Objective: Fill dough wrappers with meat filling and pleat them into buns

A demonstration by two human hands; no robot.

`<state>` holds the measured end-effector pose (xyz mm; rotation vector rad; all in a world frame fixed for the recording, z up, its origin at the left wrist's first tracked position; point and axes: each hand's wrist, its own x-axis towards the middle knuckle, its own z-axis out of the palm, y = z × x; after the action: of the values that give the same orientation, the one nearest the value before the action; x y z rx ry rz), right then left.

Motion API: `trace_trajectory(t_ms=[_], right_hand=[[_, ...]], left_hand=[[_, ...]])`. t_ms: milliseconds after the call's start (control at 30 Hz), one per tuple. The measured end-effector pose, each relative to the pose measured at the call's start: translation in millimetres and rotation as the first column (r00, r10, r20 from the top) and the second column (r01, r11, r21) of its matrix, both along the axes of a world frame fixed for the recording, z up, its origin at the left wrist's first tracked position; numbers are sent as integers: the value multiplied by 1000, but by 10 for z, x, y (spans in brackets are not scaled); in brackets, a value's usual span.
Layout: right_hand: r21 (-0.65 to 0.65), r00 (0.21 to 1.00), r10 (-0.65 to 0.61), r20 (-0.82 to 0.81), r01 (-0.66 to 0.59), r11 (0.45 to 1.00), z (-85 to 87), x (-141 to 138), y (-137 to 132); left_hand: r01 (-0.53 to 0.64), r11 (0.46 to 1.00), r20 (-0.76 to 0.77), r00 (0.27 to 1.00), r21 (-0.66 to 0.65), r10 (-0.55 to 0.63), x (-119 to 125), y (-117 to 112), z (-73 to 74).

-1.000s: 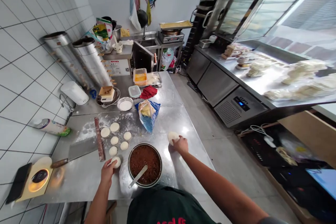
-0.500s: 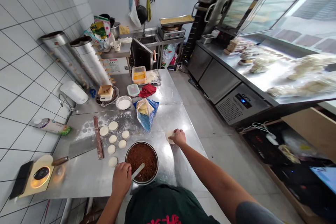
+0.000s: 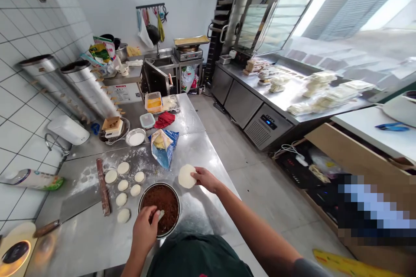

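My right hand (image 3: 206, 179) pinches the edge of a thin round dough wrapper (image 3: 186, 176), held up above the steel table. My left hand (image 3: 146, 227) is over a metal bowl (image 3: 177, 201) of dark reddish-brown filling (image 3: 164, 201). Its fingers are closed around a pale spatula (image 3: 160, 215), of which only a short end shows beside the fingertips. Left of the bowl lie several small dough rounds (image 3: 123, 215), with a rolling pin (image 3: 103, 188) alongside them.
A broad-bladed knife (image 3: 78, 203) lies at the left. Beyond the bowl stand an open blue bag (image 3: 165, 147), a bowl of flour (image 3: 135, 137), a red cloth (image 3: 164, 119) and a plastic tub (image 3: 154, 101). The table's right edge (image 3: 224, 166) runs beside my right arm.
My right hand has lifted the dough wrapper off the table and brought it toward the bowl. My left hand has moved from the bowl's rim in over the filling. The view has turned right.
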<state>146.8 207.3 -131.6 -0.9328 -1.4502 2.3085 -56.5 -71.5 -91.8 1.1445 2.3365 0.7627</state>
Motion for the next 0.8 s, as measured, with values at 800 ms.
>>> trace_trajectory(t_ms=[800], right_hand=[[-412, 886, -288, -364, 124, 903, 1055, 34, -1366]], left_hand=[[-219, 958, 509, 855, 184, 98, 729, 394, 852]])
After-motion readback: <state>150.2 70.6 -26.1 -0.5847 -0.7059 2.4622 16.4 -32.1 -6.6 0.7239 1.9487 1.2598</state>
